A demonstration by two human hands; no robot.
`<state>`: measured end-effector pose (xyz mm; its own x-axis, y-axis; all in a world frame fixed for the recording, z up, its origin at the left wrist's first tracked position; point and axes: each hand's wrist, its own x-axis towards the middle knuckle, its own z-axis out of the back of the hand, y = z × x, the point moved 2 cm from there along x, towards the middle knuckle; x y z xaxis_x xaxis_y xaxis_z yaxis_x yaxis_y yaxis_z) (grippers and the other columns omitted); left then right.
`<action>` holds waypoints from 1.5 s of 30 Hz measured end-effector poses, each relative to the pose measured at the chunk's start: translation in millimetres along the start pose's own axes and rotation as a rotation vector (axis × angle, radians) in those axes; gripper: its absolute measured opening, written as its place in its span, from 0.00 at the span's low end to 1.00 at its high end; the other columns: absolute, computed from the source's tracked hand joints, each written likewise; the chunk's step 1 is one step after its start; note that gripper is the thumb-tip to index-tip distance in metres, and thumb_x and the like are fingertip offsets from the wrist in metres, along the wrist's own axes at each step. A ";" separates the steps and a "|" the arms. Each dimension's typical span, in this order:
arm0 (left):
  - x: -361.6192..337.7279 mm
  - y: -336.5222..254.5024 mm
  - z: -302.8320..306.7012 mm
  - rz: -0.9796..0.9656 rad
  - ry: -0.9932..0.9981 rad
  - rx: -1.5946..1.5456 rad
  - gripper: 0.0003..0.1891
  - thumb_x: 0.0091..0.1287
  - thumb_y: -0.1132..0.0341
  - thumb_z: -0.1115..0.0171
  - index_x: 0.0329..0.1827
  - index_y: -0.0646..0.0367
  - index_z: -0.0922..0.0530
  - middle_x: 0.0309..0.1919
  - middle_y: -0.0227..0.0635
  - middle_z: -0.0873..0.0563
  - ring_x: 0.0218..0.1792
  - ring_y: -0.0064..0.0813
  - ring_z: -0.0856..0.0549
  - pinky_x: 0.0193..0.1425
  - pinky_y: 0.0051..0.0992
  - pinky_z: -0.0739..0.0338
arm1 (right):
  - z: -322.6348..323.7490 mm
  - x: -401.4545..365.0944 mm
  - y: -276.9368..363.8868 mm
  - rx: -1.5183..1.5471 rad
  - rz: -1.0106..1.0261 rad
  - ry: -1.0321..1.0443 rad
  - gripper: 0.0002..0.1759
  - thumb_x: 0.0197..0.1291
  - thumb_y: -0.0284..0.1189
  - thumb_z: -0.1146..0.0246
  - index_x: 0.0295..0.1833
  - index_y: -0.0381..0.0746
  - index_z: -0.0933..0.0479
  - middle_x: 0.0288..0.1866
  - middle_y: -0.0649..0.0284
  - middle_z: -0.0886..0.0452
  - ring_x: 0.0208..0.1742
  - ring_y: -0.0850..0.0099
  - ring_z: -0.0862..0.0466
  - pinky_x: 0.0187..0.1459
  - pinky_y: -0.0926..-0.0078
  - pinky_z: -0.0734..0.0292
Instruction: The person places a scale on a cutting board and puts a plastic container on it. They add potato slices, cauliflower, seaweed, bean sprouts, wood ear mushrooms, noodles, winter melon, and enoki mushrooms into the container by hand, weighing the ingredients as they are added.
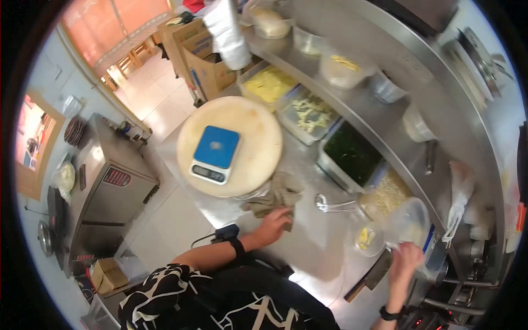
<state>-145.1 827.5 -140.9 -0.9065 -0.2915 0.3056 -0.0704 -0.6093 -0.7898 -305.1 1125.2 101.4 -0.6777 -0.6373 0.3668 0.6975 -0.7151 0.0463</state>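
My left hand point(275, 226) has its fingers closed on the lower edge of a crumpled brown cloth point(276, 195), which lies on the steel counter against a round cutting board point(256, 143). On the board sits a digital kitchen scale point(216, 148) with a blue top. Over at the right, my right hand point(406, 259) grips the near rim of a translucent plastic bowl point(408, 221), tilted above the counter. Beside it stands a small clear bowl point(367, 239) with yellow pieces inside. A cleaver point(371, 275) lies just left of my right hand.
A metal ladle point(334, 204) rests on the counter. Along the back are tubs of yellow slices point(269, 83), pale green pieces point(311, 113), dark greens point(352, 153) and chopped pale food point(389, 193). Above them runs a steel shelf point(308, 65) with several bowls.
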 end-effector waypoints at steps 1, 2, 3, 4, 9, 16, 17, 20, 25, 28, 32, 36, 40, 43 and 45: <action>-2.5 -8.6 17.9 0.016 -0.001 0.000 0.13 0.51 0.79 0.44 0.39 0.54 0.23 0.57 0.45 0.28 0.60 0.47 0.30 0.58 0.41 0.30 | -20.9 5.6 41.7 0.049 -0.023 0.004 0.17 0.40 0.18 0.39 0.40 0.42 0.24 0.41 0.61 0.26 0.50 0.63 0.27 0.61 0.55 0.46; -3.9 -20.3 38.4 -0.033 0.091 -0.146 0.13 0.50 0.81 0.46 0.37 0.55 0.24 0.54 0.43 0.25 0.56 0.45 0.26 0.55 0.37 0.28 | -31.4 21.9 87.5 0.134 0.060 0.065 0.18 0.39 0.17 0.39 0.40 0.44 0.23 0.40 0.62 0.27 0.49 0.64 0.27 0.61 0.53 0.47; -5.1 -26.2 60.8 -0.087 0.181 -0.294 0.13 0.50 0.82 0.47 0.36 0.55 0.24 0.51 0.40 0.23 0.52 0.43 0.22 0.53 0.33 0.26 | -43.0 36.3 134.3 0.244 0.098 0.067 0.18 0.40 0.18 0.39 0.39 0.46 0.23 0.40 0.63 0.27 0.48 0.65 0.27 0.62 0.52 0.48; -7.9 -23.2 87.2 -0.080 0.179 -0.299 0.13 0.50 0.82 0.47 0.36 0.55 0.24 0.51 0.40 0.23 0.52 0.43 0.22 0.53 0.33 0.26 | -67.2 46.9 168.9 0.335 0.147 0.056 0.19 0.40 0.17 0.39 0.40 0.47 0.23 0.40 0.65 0.27 0.49 0.66 0.27 0.63 0.52 0.49; -44.9 43.6 229.6 -0.219 0.009 -0.071 0.09 0.50 0.80 0.43 0.33 0.58 0.24 0.44 0.36 0.20 0.45 0.41 0.20 0.47 0.34 0.24 | -142.2 112.2 352.2 0.440 0.303 0.111 0.16 0.43 0.20 0.40 0.40 0.46 0.23 0.38 0.66 0.29 0.48 0.69 0.27 0.61 0.49 0.47; -26.9 116.3 331.0 0.200 -0.052 0.148 0.39 0.46 0.66 0.28 0.62 0.60 0.37 0.58 0.45 0.31 0.60 0.47 0.32 0.61 0.38 0.35 | -164.1 153.5 460.1 0.376 0.175 0.226 0.23 0.46 0.22 0.37 0.51 0.47 0.28 0.46 0.60 0.30 0.54 0.63 0.30 0.61 0.47 0.46; -22.0 119.7 334.6 0.192 -0.034 0.141 0.39 0.46 0.66 0.28 0.62 0.60 0.37 0.58 0.45 0.31 0.60 0.47 0.32 0.61 0.38 0.35 | -161.1 147.2 459.4 0.366 0.152 0.214 0.28 0.47 0.23 0.36 0.57 0.43 0.32 0.52 0.53 0.32 0.57 0.56 0.32 0.61 0.48 0.44; -11.7 125.8 326.5 0.228 0.110 0.172 0.49 0.43 0.61 0.26 0.69 0.60 0.45 0.62 0.45 0.35 0.65 0.45 0.37 0.66 0.41 0.45 | -172.3 102.8 438.9 0.503 -0.178 0.117 0.29 0.49 0.23 0.38 0.59 0.35 0.36 0.55 0.49 0.33 0.58 0.54 0.33 0.60 0.53 0.40; 2.5 136.9 325.6 0.131 0.160 0.174 0.51 0.44 0.60 0.27 0.70 0.58 0.47 0.63 0.42 0.35 0.67 0.42 0.39 0.67 0.43 0.48 | -233.5 64.5 440.8 0.788 -0.582 0.242 0.28 0.52 0.22 0.42 0.59 0.30 0.39 0.56 0.47 0.34 0.59 0.54 0.33 0.58 0.59 0.35; 10.7 152.6 331.0 0.142 0.153 0.225 0.50 0.44 0.61 0.27 0.71 0.56 0.47 0.65 0.38 0.35 0.67 0.40 0.39 0.67 0.46 0.50 | -237.5 77.8 453.5 0.854 -0.574 0.178 0.27 0.52 0.20 0.43 0.60 0.30 0.39 0.56 0.46 0.34 0.59 0.53 0.33 0.58 0.59 0.35; 15.9 161.2 338.3 0.114 0.214 0.236 0.46 0.48 0.63 0.30 0.71 0.53 0.46 0.67 0.35 0.36 0.68 0.39 0.40 0.67 0.47 0.51 | -218.9 81.2 469.6 0.631 -0.307 0.178 0.29 0.49 0.17 0.45 0.60 0.31 0.39 0.56 0.44 0.35 0.59 0.50 0.34 0.60 0.56 0.37; 16.8 163.9 340.4 0.136 0.209 0.242 0.44 0.50 0.62 0.31 0.71 0.52 0.46 0.68 0.35 0.37 0.69 0.40 0.40 0.68 0.48 0.52 | -221.3 77.3 486.7 0.506 -0.222 0.266 0.35 0.47 0.17 0.45 0.65 0.44 0.36 0.54 0.43 0.36 0.56 0.46 0.35 0.59 0.55 0.39; 21.0 155.6 347.0 0.143 0.204 0.172 0.41 0.50 0.71 0.39 0.71 0.53 0.45 0.67 0.38 0.37 0.69 0.42 0.40 0.69 0.44 0.51 | -217.5 85.9 490.1 0.429 -0.192 0.290 0.35 0.46 0.17 0.45 0.64 0.49 0.33 0.54 0.42 0.37 0.54 0.47 0.34 0.56 0.55 0.36; 29.4 145.9 353.8 0.103 0.135 0.046 0.40 0.49 0.76 0.46 0.70 0.57 0.44 0.67 0.43 0.37 0.69 0.45 0.41 0.71 0.41 0.51 | -220.6 88.4 488.1 0.369 -0.186 0.314 0.34 0.47 0.17 0.45 0.64 0.50 0.32 0.53 0.43 0.36 0.52 0.48 0.33 0.54 0.55 0.34; 36.0 142.3 355.2 0.086 0.100 -0.032 0.39 0.48 0.77 0.49 0.70 0.60 0.44 0.66 0.47 0.37 0.69 0.47 0.42 0.72 0.39 0.52 | -216.4 91.7 487.4 0.371 -0.189 0.326 0.34 0.47 0.18 0.45 0.63 0.50 0.31 0.52 0.44 0.36 0.52 0.48 0.32 0.53 0.56 0.34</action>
<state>-39.8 468.3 -53.4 -0.9466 -0.2652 0.1830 -0.0029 -0.5610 -0.8278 -77.7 656.0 -43.5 -0.7959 -0.6053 0.0147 0.5512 -0.7143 0.4312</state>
